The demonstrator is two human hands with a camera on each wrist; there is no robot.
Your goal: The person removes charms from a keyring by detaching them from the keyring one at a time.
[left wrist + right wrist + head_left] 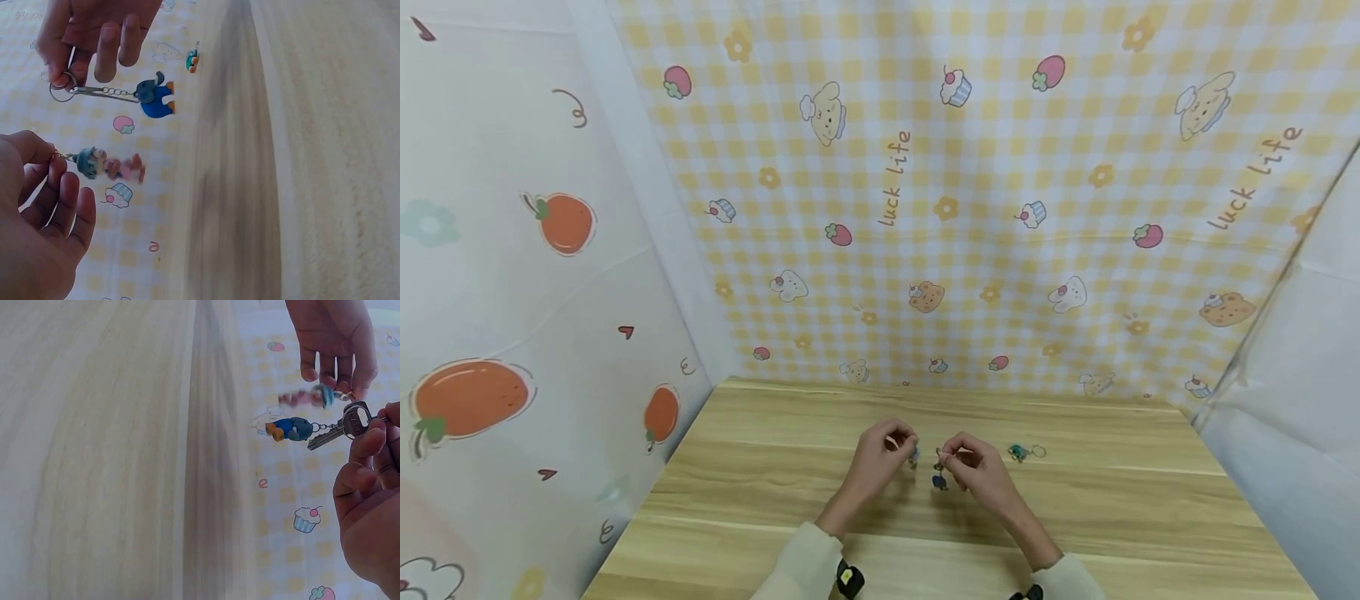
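**Two-Handed Pinch, Suspended Position**

A yellow-and-white checked cloth backdrop (891, 267), printed "luck life" twice, stands behind the pale wood-grain tabletop (1120, 525). Above the tabletop, the left hand (880, 458) pinches, between thumb and fingertip, the metal chain of a pink figure with a teal cap (111, 165). The right hand (987, 477) pinches a thin metal split ring (53, 95) carrying a blue animal figure with orange feet (156, 107) and a silver metal key (337, 431). Both figures hang side by side, apart. A small green-and-orange figure on a ring (1018, 452) lies on the tabletop, beyond the right hand.
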